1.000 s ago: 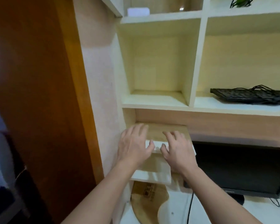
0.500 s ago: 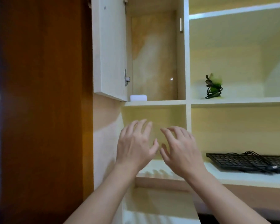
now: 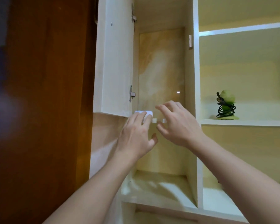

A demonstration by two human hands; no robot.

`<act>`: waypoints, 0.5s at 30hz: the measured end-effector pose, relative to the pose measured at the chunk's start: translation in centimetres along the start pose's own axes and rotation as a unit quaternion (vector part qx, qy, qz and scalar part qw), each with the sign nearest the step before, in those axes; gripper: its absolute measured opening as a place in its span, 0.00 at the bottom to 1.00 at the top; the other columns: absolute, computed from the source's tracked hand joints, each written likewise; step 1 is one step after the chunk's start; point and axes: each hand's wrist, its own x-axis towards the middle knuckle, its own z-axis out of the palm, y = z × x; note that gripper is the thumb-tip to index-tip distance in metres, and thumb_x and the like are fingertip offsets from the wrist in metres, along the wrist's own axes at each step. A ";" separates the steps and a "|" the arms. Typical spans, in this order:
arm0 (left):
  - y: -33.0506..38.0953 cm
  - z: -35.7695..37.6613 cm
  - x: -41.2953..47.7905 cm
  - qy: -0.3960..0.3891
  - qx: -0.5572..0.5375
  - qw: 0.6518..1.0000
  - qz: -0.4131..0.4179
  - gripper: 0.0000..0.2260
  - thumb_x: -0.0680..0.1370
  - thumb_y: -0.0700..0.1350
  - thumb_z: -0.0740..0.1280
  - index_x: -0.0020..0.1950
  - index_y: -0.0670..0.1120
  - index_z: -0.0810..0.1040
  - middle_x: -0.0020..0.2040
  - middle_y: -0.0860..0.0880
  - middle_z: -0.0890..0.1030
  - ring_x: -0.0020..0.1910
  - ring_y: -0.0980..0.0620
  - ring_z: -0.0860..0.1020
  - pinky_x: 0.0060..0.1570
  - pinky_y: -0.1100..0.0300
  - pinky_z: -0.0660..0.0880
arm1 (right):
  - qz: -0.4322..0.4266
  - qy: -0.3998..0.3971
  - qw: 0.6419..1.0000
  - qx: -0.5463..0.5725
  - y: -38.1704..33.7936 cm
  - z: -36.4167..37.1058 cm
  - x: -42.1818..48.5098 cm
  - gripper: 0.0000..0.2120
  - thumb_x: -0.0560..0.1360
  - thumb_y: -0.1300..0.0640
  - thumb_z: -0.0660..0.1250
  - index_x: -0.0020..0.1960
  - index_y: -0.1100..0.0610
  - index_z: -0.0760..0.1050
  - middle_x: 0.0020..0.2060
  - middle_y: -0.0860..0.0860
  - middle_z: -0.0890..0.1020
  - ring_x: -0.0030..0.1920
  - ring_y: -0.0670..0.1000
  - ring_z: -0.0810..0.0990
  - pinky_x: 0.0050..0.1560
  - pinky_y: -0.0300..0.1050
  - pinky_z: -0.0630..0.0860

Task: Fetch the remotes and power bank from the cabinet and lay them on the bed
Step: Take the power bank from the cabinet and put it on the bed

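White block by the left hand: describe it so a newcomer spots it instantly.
Find the open cabinet door. In the tall compartment behind it, at the shelf's front left corner, sits the white block under the left hand's fingertips. It's the only object in that compartment.

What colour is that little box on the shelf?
White; the small rounded box under the left hand, head view.

Open door (image 3: 115, 62) beside clear compartment (image 3: 162, 62)

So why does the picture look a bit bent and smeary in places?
Head view: the wide-angle lens bows the shelf edges; the left hand and right hand are motion-blurred, smearing the white object at the left hand's fingers; warm light gives soft glare on the cabinet's back panel.
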 end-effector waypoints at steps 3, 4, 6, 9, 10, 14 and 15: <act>-0.7 1.0 0.4 -0.002 -0.011 1.000 -0.004 0.29 0.67 0.53 0.72 0.64 0.41 0.74 0.62 0.43 0.78 0.62 0.42 0.76 0.58 0.49 0.78 | -0.017 -0.050 0.999 0.009 0.6 0.7 2.1 0.25 0.76 0.44 0.61 0.70 0.52 0.69 0.63 0.53 0.74 0.60 0.56 0.73 0.56 0.50 0.73; -0.8 1.3 0.3 -0.008 -0.008 1.000 -0.008 0.31 0.66 0.53 0.74 0.66 0.40 0.74 0.63 0.42 0.78 0.64 0.42 0.75 0.60 0.49 0.77 | -0.020 -0.068 0.997 0.019 0.8 0.9 2.7 0.26 0.76 0.43 0.60 0.71 0.51 0.68 0.64 0.53 0.73 0.62 0.56 0.72 0.57 0.50 0.72; -1.0 2.0 -0.2 -0.017 -0.004 1.000 -0.018 0.35 0.66 0.53 0.75 0.69 0.39 0.72 0.66 0.41 0.76 0.69 0.41 0.73 0.65 0.49 0.74 | -0.033 -0.106 0.993 0.038 1.2 1.4 3.9 0.27 0.77 0.42 0.60 0.73 0.51 0.65 0.66 0.53 0.72 0.66 0.55 0.70 0.59 0.50 0.70; -1.5 3.0 -1.2 -0.013 0.002 0.999 -0.039 0.39 0.68 0.53 0.75 0.73 0.37 0.68 0.71 0.39 0.73 0.73 0.41 0.69 0.71 0.49 0.69 | -0.054 -0.165 0.984 0.043 1.9 2.5 5.8 0.33 0.76 0.37 0.61 0.76 0.51 0.62 0.69 0.52 0.69 0.68 0.55 0.70 0.57 0.48 0.69; -1.6 3.3 -1.4 -0.006 0.005 0.999 -0.042 0.39 0.68 0.53 0.74 0.73 0.37 0.68 0.72 0.39 0.73 0.74 0.42 0.69 0.72 0.50 0.67 | -0.054 -0.182 0.981 0.048 2.1 2.9 6.4 0.35 0.75 0.35 0.61 0.77 0.52 0.61 0.69 0.53 0.69 0.68 0.55 0.71 0.56 0.48 0.69; -1.9 3.8 -1.5 0.013 -0.012 0.999 -0.047 0.37 0.68 0.51 0.73 0.73 0.38 0.68 0.71 0.40 0.73 0.74 0.43 0.69 0.72 0.51 0.67 | -0.050 -0.244 0.965 0.084 1.9 3.9 8.7 0.45 0.70 0.28 0.62 0.77 0.54 0.60 0.72 0.54 0.70 0.70 0.57 0.71 0.67 0.51 0.69; -1.9 3.9 -1.5 0.016 -0.019 0.999 -0.047 0.36 0.68 0.51 0.73 0.73 0.38 0.69 0.71 0.41 0.73 0.74 0.43 0.69 0.72 0.51 0.68 | -0.047 -0.262 0.960 0.089 1.7 4.0 9.1 0.45 0.70 0.29 0.63 0.77 0.54 0.60 0.73 0.54 0.70 0.71 0.56 0.70 0.68 0.50 0.68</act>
